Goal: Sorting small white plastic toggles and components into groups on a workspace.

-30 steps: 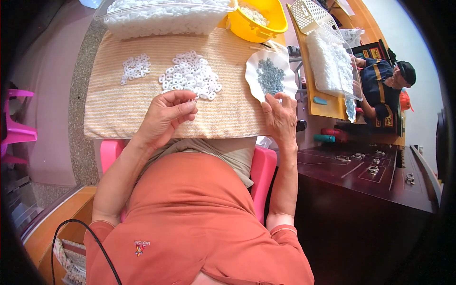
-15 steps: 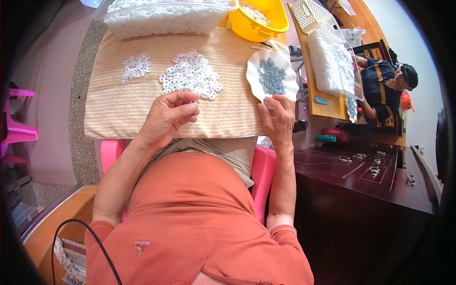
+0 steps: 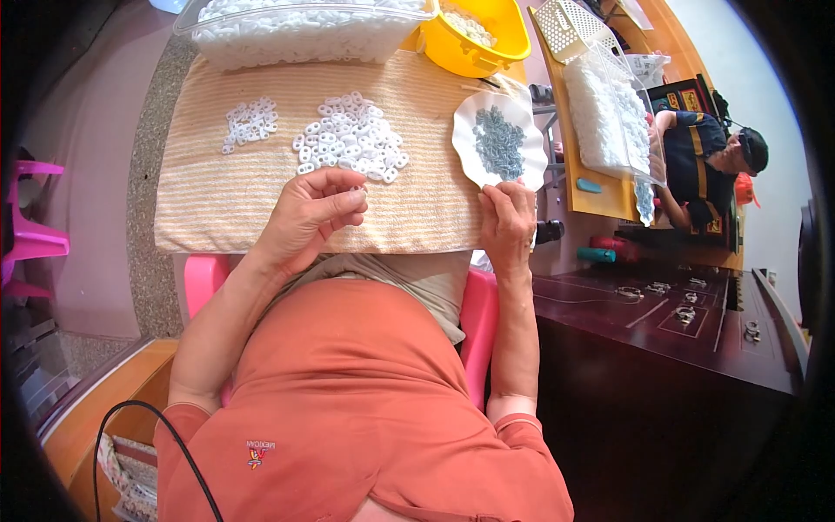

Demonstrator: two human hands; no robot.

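Observation:
A striped beige cloth (image 3: 217, 196) covers the table in front of me. On it lie a large heap of small white plastic rings (image 3: 350, 139) and a smaller heap (image 3: 250, 122) to the left. My left hand (image 3: 309, 213) rests at the near edge of the large heap and pinches one white ring between thumb and fingers. My right hand (image 3: 506, 222) lies just below a white scalloped dish (image 3: 465, 148) that holds small grey metal pieces (image 3: 499, 141). Its fingers are curled, and I cannot tell whether they hold anything.
A clear tub of white rings (image 3: 296, 30) and a yellow bowl (image 3: 474, 39) stand at the back. A second clear tub (image 3: 609, 113) sits on a wooden bench at right, where another person (image 3: 709, 157) sits. A dark wooden table (image 3: 687, 322) stands beside my pink chair (image 3: 478, 313).
My left hand has lifted slightly with a ring pinched in its fingers. My right hand has shifted a little below the dish.

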